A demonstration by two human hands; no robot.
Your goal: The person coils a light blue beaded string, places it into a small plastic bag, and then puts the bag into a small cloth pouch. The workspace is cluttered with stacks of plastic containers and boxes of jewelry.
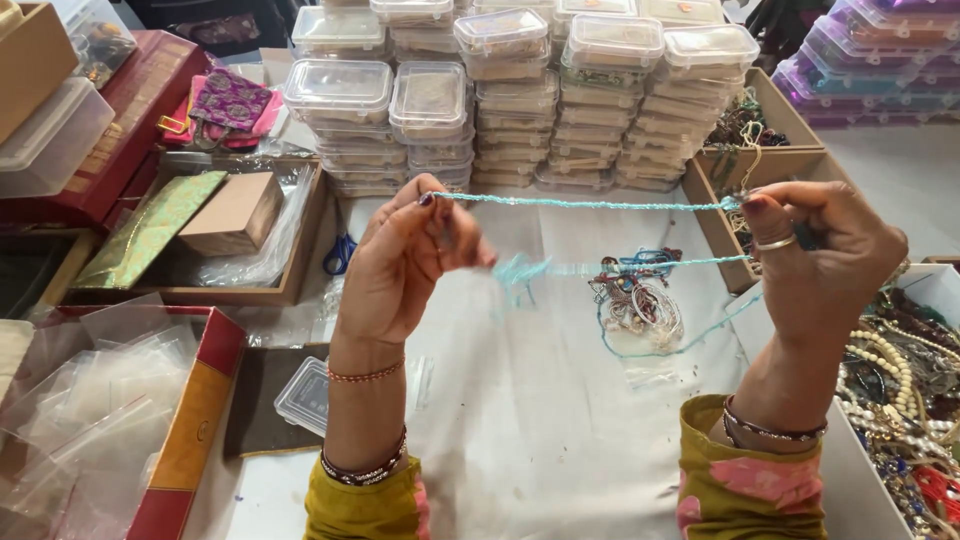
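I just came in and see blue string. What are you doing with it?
A person is stretching a thin turquoise cord tight between both hands. The left hand pinches one end and the right hand pinches the other, above a white cloth. A small pile of jewellery lies beneath, with stacked clear plastic boxes behind.

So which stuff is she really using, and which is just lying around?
In use:
left hand
right hand
turquoise cord, stretched taut between them

Lying about:
stacked clear plastic boxes
blue scissors
jewellery heap on the white cloth
bead necklaces
small clear bags
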